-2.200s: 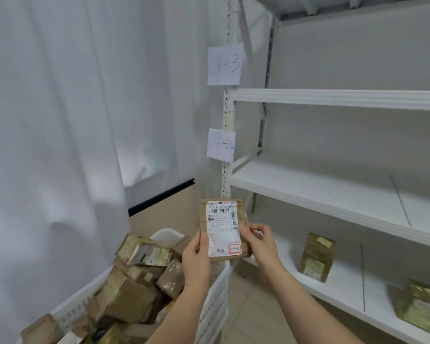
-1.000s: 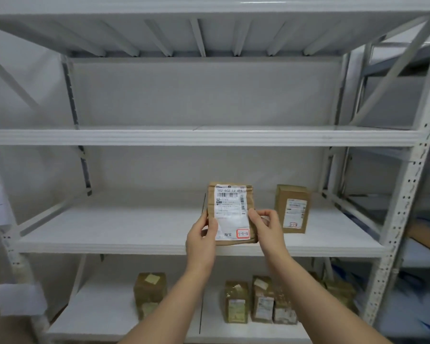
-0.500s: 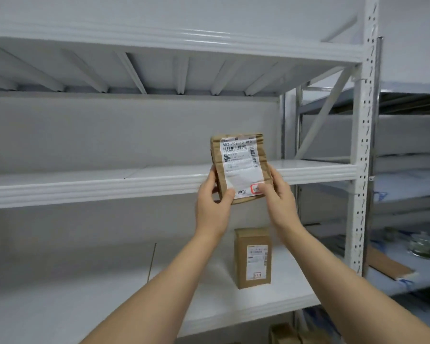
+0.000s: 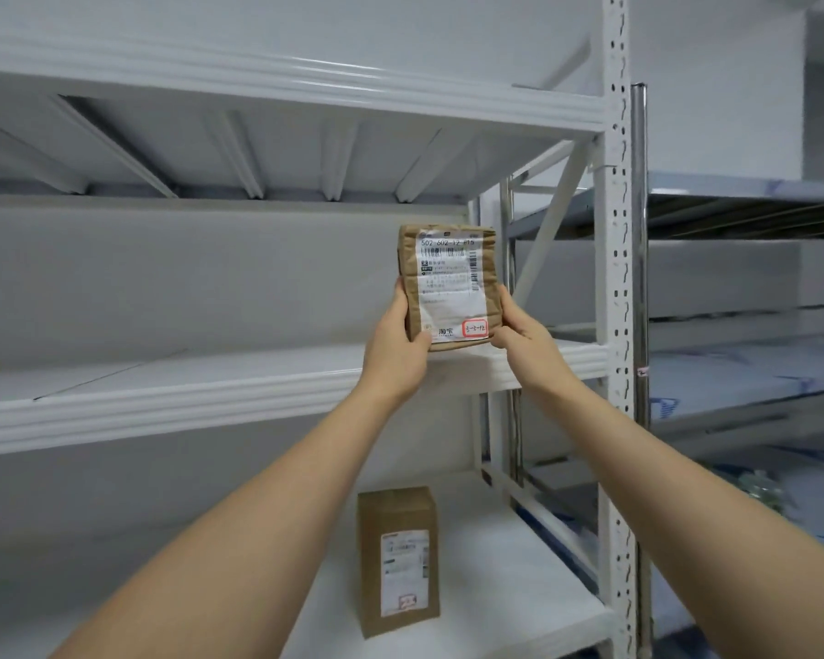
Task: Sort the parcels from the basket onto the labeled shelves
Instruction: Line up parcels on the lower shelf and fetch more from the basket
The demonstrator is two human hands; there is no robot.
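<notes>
At the centre of the frame you hold the parcel (image 4: 448, 287) upright with both hands, its bottom edge just above the front lip of the middle shelf (image 4: 163, 397). Your left hand (image 4: 396, 344) grips the lower left corner, thumb across the face; your right hand (image 4: 519, 332) pinches the lower right corner, fingers behind. The parcel is crinkled brown paper with a white label (image 4: 453, 290) facing you. Its top line reads "502 602 12" followed by characters too blurred to be sure of, with a barcode beneath and another down the right edge. At the bottom is the print "淘宝", and beside it a red-bordered box with handwriting that looks like "3-3-12". In the lower centre of the frame a brown box (image 4: 398, 558) stands upright on the lower shelf (image 4: 495, 587), carrying its own white label with a small red-bordered mark you cannot read. A white perforated post (image 4: 617, 278) rises at the right.
</notes>
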